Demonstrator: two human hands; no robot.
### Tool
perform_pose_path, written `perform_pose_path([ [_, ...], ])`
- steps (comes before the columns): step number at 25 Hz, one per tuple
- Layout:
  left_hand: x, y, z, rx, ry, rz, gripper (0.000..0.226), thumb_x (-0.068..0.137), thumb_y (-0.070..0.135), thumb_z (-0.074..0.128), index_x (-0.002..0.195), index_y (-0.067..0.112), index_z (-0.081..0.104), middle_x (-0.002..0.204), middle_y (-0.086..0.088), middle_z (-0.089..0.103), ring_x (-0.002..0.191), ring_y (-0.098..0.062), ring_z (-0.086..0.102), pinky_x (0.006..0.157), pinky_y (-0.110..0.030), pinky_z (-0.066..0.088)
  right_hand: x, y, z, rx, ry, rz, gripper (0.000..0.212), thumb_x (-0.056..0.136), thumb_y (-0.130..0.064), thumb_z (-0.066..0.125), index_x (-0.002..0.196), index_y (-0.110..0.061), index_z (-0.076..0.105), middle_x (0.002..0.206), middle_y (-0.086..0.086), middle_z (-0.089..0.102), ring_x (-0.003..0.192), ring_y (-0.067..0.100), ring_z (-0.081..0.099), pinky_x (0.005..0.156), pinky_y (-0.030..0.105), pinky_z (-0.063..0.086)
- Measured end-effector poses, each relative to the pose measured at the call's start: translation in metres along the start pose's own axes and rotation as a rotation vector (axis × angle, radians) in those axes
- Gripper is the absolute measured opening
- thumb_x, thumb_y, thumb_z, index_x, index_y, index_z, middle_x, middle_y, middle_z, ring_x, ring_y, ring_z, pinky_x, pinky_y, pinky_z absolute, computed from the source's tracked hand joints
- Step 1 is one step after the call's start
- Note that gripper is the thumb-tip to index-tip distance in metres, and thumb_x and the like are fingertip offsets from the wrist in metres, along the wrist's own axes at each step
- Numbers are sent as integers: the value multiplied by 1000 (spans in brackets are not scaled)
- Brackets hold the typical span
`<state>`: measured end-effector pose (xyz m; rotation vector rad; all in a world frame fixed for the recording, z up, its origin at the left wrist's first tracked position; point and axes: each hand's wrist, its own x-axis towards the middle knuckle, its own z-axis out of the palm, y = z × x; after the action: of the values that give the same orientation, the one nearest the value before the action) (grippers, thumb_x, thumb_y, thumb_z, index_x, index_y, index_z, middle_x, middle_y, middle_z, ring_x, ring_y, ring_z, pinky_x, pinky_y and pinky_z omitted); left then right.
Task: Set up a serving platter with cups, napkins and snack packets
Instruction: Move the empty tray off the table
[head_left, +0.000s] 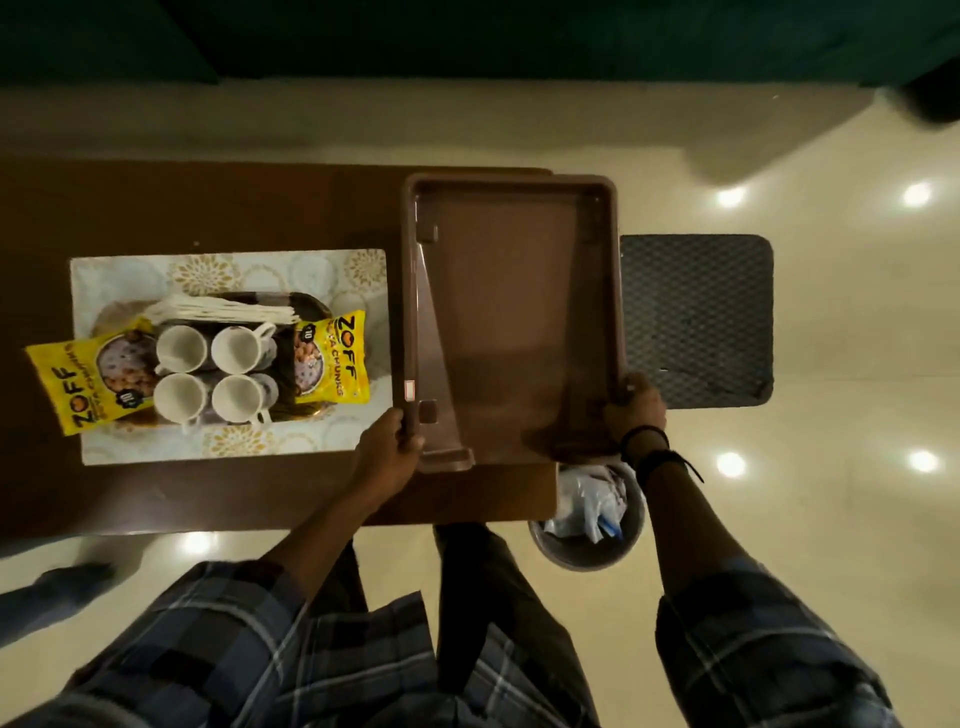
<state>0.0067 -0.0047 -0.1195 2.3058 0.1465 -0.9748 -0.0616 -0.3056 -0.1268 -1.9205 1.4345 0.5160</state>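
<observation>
The platter (306, 306), dark and mostly covered, sits on a patterned mat (228, 270) toward nine o'clock on the brown table (208, 208), and it already looks dressed: four white cups (213, 376) in a square, a stack of napkins (228, 310) at their twelve o'clock, one yellow snack packet (85, 382) at nine o'clock and another (332, 358) at three. Just beside it at three o'clock is a large empty brown tray (514, 317), overhanging the table's end. The left hand (389, 452) is closed around the tray's near left corner, thumb over the rim; the right hand (634, 410) is wrapped on the near right corner, fingers curled under. My reading is that the set-up is done and the step in hand is shifting this spare tray. To do that well, keep both grips level and matched, lift it clear before swinging, and steer its left edge away from the right packet and the cup handles, which are close. Hard to judge: whether the tray rests on the table or is already raised, how much platter lies under the load, and the right fingertips, hidden beneath the rim. A bin (587, 519) at five o'clock is partly covered by the table and right arm, and a grey floor mat (696, 322) lies at three o'clock.
</observation>
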Motion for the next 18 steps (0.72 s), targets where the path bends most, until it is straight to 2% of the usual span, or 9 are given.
perform_pose_path([
  [3, -3, 29, 16, 2, -27, 57, 33, 82, 13, 67, 113, 3, 59, 110, -20, 69, 100, -35, 65, 84, -41, 51, 5, 18, -33, 41, 56, -14, 46, 73, -6, 77, 115, -6, 59, 117, 22, 65, 110, 41, 59, 90, 47, 49],
  [7, 5, 82, 46, 36, -174, 152, 47, 84, 22, 68, 127, 8, 53, 124, -15, 63, 109, -29, 61, 87, -36, 49, 29, 48, -83, 90, 131, 51, 50, 75, 2, 68, 123, -8, 59, 122, 23, 64, 112, 42, 58, 95, 49, 49],
  [10, 16, 121, 72, 90, -238, 236, 36, 83, 28, 68, 116, 16, 58, 106, -4, 66, 88, -19, 62, 78, -37, 54, 55, 70, -113, 70, 171, 108, 49, 76, 2, 66, 124, -8, 59, 122, 23, 63, 112, 43, 58, 98, 48, 48],
  [13, 30, 150, 107, 109, -299, 237, 26, 82, 28, 69, 104, 18, 60, 82, 10, 53, 79, -21, 64, 73, -46, 58, 86, 98, -127, 107, 194, 192, 49, 77, 1, 67, 124, -8, 57, 121, 23, 65, 112, 42, 58, 99, 49, 49],
  [16, 42, 164, 147, 70, -307, 193, 26, 82, 22, 70, 104, 15, 59, 79, 9, 47, 83, -30, 67, 73, -49, 59, 116, 119, -133, 88, 207, 228, 53, 76, -5, 73, 125, -10, 56, 122, 21, 65, 113, 40, 58, 96, 43, 48],
  [18, 44, 163, 169, 65, -310, 162, 20, 83, 19, 69, 98, 15, 57, 86, 1, 54, 83, -33, 67, 72, -50, 58, 132, 128, -133, 66, 214, 218, 55, 75, -7, 74, 127, -12, 54, 124, 20, 63, 115, 39, 57, 96, 42, 47],
])
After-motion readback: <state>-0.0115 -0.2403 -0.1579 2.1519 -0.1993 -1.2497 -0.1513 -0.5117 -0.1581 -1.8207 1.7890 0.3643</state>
